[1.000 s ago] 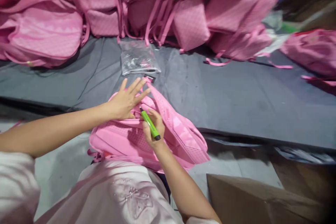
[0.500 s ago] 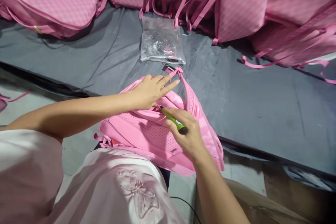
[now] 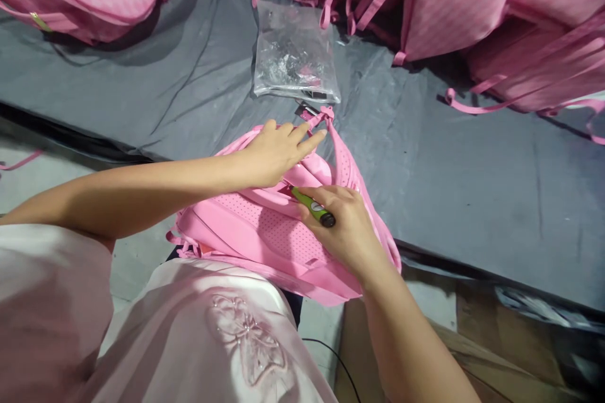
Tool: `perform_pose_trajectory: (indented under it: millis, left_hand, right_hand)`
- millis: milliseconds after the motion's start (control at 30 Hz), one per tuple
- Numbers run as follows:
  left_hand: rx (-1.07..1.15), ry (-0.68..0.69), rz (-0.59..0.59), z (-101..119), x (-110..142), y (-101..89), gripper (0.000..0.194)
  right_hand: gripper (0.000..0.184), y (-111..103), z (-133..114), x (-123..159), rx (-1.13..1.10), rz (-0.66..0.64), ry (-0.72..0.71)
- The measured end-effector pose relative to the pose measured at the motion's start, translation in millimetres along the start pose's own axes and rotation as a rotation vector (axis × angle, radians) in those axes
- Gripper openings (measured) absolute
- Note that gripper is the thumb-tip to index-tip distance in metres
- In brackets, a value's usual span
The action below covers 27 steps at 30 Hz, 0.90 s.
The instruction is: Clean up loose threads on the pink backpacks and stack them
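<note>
A person works on a soft pink cloth backpack, mid-frame.
The left hand lies on it, fingers spread; the right hand curls around a green pen-shaped tool with a black end. The backpack looks light and floppy, easiest to grab by its pink padded strap. Above, on the grey cloth-covered worktop, a flat clear plastic bag holds shiny and pink bits, too small to name.
</note>
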<state>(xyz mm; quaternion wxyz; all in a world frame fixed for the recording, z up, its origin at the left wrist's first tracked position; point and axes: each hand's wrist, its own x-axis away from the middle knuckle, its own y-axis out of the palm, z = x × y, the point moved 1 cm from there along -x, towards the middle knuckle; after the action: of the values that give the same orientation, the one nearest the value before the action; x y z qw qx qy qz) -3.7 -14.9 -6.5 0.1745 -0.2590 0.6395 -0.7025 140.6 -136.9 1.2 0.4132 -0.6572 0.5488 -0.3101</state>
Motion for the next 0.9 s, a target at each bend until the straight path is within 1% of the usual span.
perform_pose_trajectory:
  millis: [100, 233, 400, 533, 633, 767, 900]
  left_hand:
    - [0.003, 0.002, -0.007, 0, 0, -0.2, 0.097]
    - [-0.004, 0.008, -0.011, 0, -1, -1.2, 0.097]
    - [-0.010, 0.012, -0.008, 0, -1, -3.2, 0.094]
    - [0.002, 0.033, -0.006, -2, 0, -2.4, 0.094]
    - [0.022, 0.047, 0.002, -4, 0, -0.5, 0.094]
    - [0.029, 0.051, 0.002, -5, -1, 1.0, 0.093]
    - [0.021, 0.051, 0.008, -5, -1, 1.6, 0.090]
  right_hand:
    - [0.023, 2, 4, -1, -0.078, -0.009, -0.001]
    - [0.022, 10, 4, -9, -0.169, 0.032, -0.016]
    - [0.021, 16, 0, -9, -0.066, 0.067, 0.007]
    - [0.022, 16, -3, -8, -0.097, 0.078, 0.012]
    - [0.022, 18, -5, -10, -0.067, 0.086, 0.039]
    - [0.021, 19, -8, -12, -0.115, 0.080, 0.042]
    - [0.019, 18, -11, -13, -0.079, 0.082, 0.052]
